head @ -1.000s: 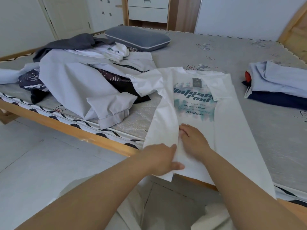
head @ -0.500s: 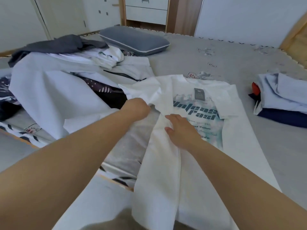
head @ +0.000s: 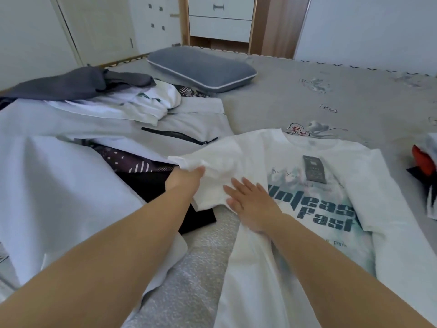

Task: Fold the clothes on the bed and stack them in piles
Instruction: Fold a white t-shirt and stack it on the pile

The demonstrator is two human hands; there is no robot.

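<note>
A white T-shirt (head: 369, 200) with teal lettering and a dark tag lies face up on the grey bed (head: 307, 102). Its left side is folded inward along the body. My left hand (head: 184, 179) grips the shirt's left sleeve (head: 220, 162), lifting it off the clothes beside it. My right hand (head: 250, 202) presses flat with straight fingers on the shirt at the fold line, just right of the sleeve. A heap of unfolded clothes (head: 71, 162) covers the bed's left side: pale blue garments, a dark patterned piece, a grey jacket.
A grey-blue pillow (head: 201, 67) lies at the far middle of the bed. A folded stack with a red piece (head: 423, 159) shows at the right edge. Bare mattress stretches beyond the shirt. White cabinets and a door stand behind.
Both hands moved up from the shirt's hem toward the sleeve. My left hand took hold of the left sleeve, and my right hand slid up and flattened by the fold.
</note>
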